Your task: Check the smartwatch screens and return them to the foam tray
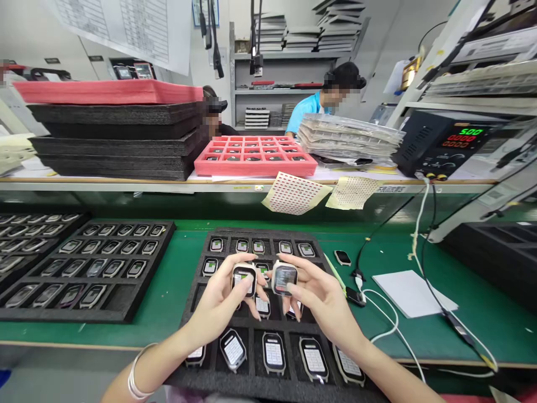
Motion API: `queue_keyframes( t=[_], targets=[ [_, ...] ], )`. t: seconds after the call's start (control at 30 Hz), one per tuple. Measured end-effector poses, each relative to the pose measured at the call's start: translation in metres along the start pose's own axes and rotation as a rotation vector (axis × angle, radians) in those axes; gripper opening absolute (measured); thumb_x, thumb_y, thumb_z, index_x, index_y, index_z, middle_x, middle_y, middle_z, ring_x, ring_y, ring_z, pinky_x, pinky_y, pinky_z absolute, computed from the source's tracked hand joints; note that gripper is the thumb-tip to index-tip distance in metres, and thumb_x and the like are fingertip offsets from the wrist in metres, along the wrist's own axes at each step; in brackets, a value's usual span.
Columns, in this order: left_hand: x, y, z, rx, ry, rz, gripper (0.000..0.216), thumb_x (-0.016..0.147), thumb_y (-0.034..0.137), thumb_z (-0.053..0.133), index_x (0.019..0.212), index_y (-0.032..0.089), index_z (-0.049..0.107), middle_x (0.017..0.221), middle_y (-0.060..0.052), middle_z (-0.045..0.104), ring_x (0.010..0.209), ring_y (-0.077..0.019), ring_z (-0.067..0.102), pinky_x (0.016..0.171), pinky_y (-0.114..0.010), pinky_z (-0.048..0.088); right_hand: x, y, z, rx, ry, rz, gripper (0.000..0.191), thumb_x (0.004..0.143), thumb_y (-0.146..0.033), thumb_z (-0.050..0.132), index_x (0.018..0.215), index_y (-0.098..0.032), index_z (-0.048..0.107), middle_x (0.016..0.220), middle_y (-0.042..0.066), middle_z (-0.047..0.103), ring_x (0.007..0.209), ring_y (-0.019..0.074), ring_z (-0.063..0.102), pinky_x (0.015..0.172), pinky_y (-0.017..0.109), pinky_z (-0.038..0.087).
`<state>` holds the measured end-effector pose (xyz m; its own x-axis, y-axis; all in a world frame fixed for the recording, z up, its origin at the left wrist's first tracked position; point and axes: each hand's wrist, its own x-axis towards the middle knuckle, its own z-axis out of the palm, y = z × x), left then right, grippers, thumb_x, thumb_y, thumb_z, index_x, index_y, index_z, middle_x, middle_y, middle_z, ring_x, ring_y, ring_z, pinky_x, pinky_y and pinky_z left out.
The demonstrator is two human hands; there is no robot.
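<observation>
The left hand (222, 294) held one watch (240, 273) between thumb and fingers; the right hand (321, 288) gripped a second watch (284, 274) likewise (both above the black tray (268, 387)).

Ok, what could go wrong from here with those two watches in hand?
1. The left hand holds one watch and the right hand another watch, both above the black tray; a slip might drop either onto the seated watches.
2. Both thumbs overlap the screens, so an accidental tap or smudge seems possible.
</observation>
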<state>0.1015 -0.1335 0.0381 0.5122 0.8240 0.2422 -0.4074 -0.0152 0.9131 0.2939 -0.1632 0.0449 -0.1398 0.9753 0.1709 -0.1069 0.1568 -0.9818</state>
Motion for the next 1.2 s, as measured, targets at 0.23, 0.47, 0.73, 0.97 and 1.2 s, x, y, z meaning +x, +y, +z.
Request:
queue_keyframes(
  t=[0.23, 0.47, 0.73, 0.97, 1.2],
  targets=[
    [-0.0019, -0.0003, -0.0013, -0.053, -0.006, 0.036, 0.049, 0.084, 0.018, 0.062, 0.127, 0.023, 0.039, 0.106, -0.009, 0.055, 0.096, -0.0221, 0.059, 0.074, -0.032, 0.056, -0.0005, -0.0002, 0.0025, 0.036, -0.006, 0.028, 0.053, 0.083, -0.021, 0.068, 0.132, -0.021, 0.047, 0.083, 0.005, 0.065, 0.061, 0.015, 0.063, 0.048, 0.023, 0.053],
    [-0.0028, -0.0008, 0.0001, 0.054, 0.057, 0.011, 0.042, 0.087, 0.021, 0.059, 0.125, 0.023, 0.042, 0.1, -0.007, 0.057, 0.084, -0.0185, 0.06, 0.065, -0.029, 0.056, -0.0023, 0.0056, -0.002, 0.064, 0.0, -0.004, 0.04, 0.089, -0.031, 0.059, 0.127, -0.019, 0.053, 0.076, 0.005, 0.068, 0.053, 0.0155, 0.063, 0.041, 0.022, 0.049],
    [-0.0003, 0.002, 0.0017, 0.088, 0.105, 0.001, 0.022, 0.088, 0.025, 0.057, 0.106, 0.021, 0.046, 0.089, -0.003, 0.058, 0.067, -0.0122, 0.057, 0.056, -0.023, 0.051, -0.0026, 0.0063, -0.0022, -0.003, 0.01, 0.02, 0.034, 0.092, -0.033, 0.056, 0.122, -0.017, 0.057, 0.064, 0.003, 0.067, 0.045, 0.0126, 0.059, 0.038, 0.02, 0.046],
    [0.0027, -0.0028, -0.0037, 0.049, 0.12, -0.005, 0.025, 0.087, 0.023, 0.058, 0.108, 0.021, 0.045, 0.091, -0.003, 0.058, 0.07, -0.0136, 0.058, 0.053, -0.022, 0.049, -0.0026, 0.0055, -0.0024, 0.09, -0.109, 0.028, 0.055, 0.084, -0.021, 0.067, 0.134, -0.025, 0.047, 0.102, 0.009, 0.065, 0.076, 0.0198, 0.067, 0.052, 0.025, 0.055],
    [0.0029, -0.0057, -0.0038, 0.018, 0.05, -0.02, 0.041, 0.084, 0.021, 0.062, 0.121, 0.022, 0.043, 0.096, -0.006, 0.057, 0.082, -0.0185, 0.06, 0.062, -0.027, 0.054, -0.0046, 0.0034, -0.0008, 0.062, -0.088, 0.032, 0.058, 0.082, -0.02, 0.069, 0.135, -0.024, 0.046, 0.104, 0.009, 0.066, 0.074, 0.0183, 0.068, 0.05, 0.023, 0.056]
  ],
)
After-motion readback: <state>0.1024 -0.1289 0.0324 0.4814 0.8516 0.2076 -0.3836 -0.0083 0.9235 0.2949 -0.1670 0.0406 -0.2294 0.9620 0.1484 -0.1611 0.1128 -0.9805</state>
